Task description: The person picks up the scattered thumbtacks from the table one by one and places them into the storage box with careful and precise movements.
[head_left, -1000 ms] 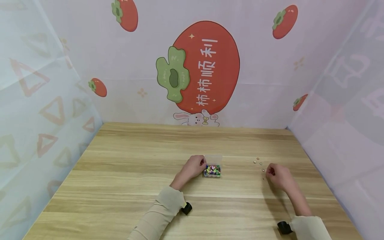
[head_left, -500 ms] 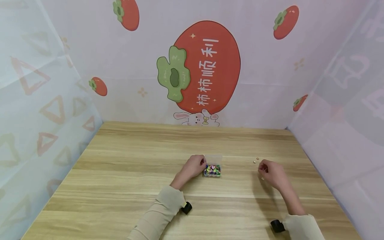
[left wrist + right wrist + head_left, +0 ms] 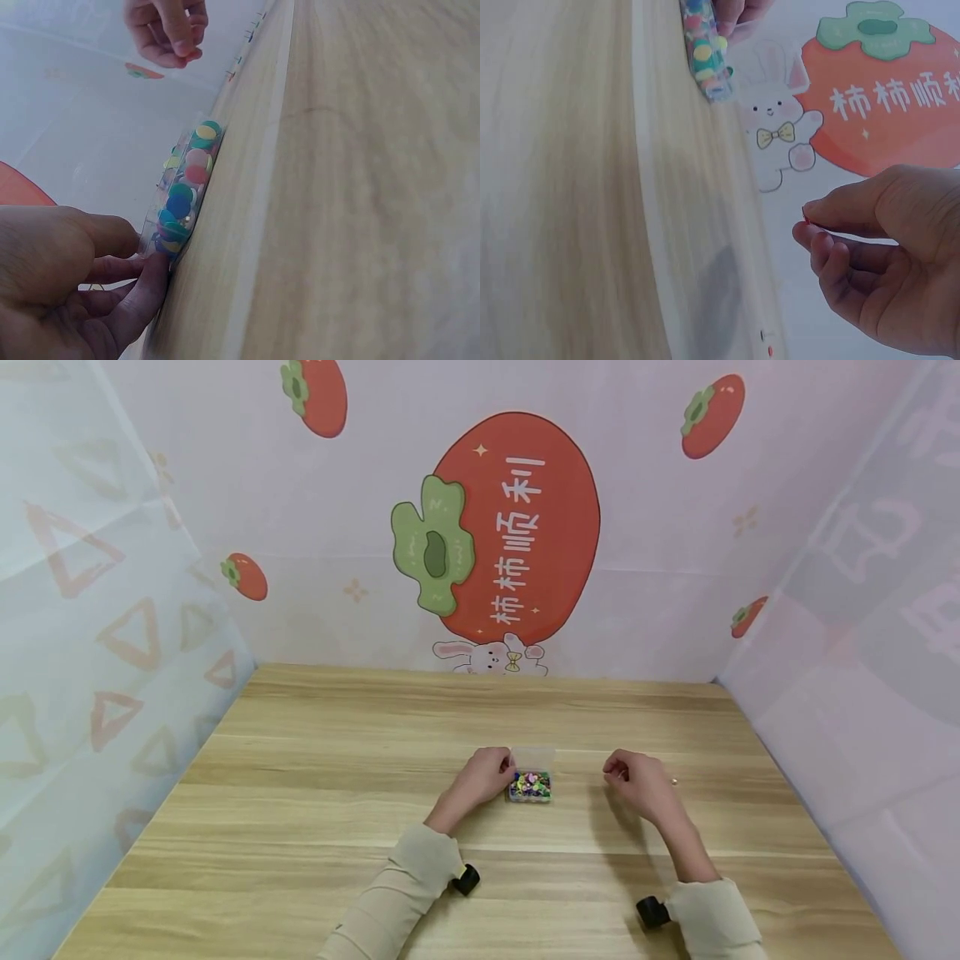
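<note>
A small clear box [image 3: 530, 786] full of coloured thumbtacks sits mid-table, its transparent lid [image 3: 534, 758] raised at the back. My left hand [image 3: 483, 777] grips the left end of the box between thumb and fingers. To the right of it, my right hand [image 3: 639, 781] is held above the table. In the right wrist view, its thumb and index finger pinch a small red thumbtack [image 3: 805, 217], mostly covered by the fingertips. Loose thumbtacks [image 3: 250, 35] lie point up on the table beyond the right hand, and that hand hides some of them in the head view.
The wooden table [image 3: 300, 835] is bounded by a printed back sheet [image 3: 645, 627] and side sheets. A black wrist camera [image 3: 466, 880] sits at the left cuff, another camera [image 3: 652, 912] at the right cuff.
My right hand has moved left from the loose thumbtacks toward the box, with a thumbtack between its fingertips. The left hand and the box have stayed in place.
</note>
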Demonstrator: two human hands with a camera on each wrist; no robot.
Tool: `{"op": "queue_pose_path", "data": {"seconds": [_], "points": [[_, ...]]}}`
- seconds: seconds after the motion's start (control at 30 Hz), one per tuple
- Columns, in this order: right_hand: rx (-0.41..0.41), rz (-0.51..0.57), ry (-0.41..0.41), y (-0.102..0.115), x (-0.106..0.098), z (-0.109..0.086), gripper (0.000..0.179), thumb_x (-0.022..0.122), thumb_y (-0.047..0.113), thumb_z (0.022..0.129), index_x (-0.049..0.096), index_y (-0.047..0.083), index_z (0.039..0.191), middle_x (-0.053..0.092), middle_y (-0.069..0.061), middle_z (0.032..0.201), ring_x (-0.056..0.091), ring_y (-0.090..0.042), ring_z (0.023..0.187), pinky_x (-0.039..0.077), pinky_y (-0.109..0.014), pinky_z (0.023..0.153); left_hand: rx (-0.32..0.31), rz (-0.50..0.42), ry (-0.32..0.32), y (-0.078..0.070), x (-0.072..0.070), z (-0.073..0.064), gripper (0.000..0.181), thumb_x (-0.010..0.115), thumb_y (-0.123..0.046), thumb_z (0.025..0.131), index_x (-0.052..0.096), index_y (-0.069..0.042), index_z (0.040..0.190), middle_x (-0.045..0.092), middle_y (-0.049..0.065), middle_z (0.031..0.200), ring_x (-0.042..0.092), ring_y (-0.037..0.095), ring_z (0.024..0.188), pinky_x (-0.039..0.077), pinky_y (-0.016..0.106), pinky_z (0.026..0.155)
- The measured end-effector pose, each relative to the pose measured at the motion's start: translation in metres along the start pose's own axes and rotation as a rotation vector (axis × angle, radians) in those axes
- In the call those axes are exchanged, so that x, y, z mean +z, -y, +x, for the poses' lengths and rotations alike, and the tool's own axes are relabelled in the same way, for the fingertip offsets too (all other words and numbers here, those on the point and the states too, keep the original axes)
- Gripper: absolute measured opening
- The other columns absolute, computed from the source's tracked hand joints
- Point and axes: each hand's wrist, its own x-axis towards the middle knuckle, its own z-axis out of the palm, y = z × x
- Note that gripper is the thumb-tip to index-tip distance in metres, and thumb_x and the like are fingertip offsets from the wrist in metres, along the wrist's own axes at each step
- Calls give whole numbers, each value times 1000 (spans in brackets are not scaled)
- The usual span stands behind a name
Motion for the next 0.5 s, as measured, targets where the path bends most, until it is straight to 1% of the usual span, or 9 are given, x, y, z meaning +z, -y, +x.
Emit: {"op": "queue_pose_path", "data": {"seconds": [0.17,0.33,0.5], "points": [[-9,20,13,10,6,7,4,68,5,88,68,1,89,66,-2,78,55,-12,70,46,-29,67,6,-2,2,0,0,1,14,59,-13,97,63,-9,85,58,-1,75,47,10,64,38,22,59],[-14,29,23,18,12,12,6,67,6,89,68,0,90,65,-2,77,54,-11,69,45,-28,65,-1,-4,8,0,1,2,13,59,-13,98,64,-9,86,59,-1,75,48,10,64,39,22,59],[-35,58,33,27,19,17,4,67,4,89,69,1,89,65,-2,76,53,-11,68,45,-27,64,-7,-8,11,0,1,2,13,59,-13,98,63,-9,86,59,0,75,48,10,65,39,22,59]]}}
